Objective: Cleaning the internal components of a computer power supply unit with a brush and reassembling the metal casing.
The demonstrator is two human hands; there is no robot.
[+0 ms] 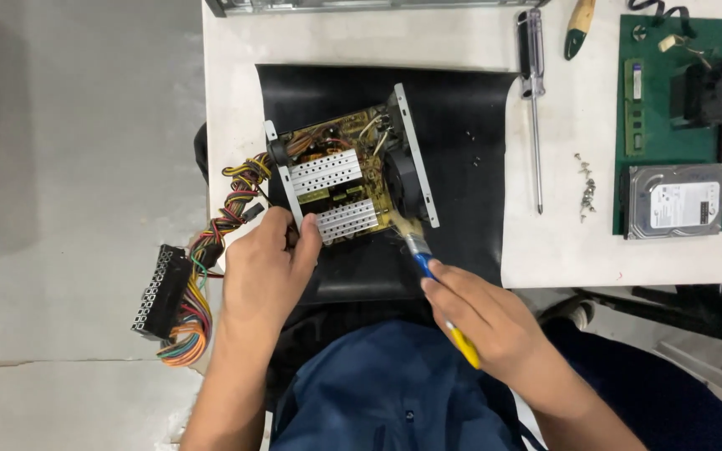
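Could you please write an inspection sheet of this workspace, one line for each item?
Surface: white table with a black mat.
Job's things: opened power supply board on the mat; paintbrush, bristles at the board's edge near the fan.
Clutter: long screwdriver, loose screws, hard drive on a green mat.
Grips: left hand steadies the board; right hand holds the paintbrush.
Cables: coloured wire bundle ending in a black connector, hanging off the table.
Surroundings: grey floor.
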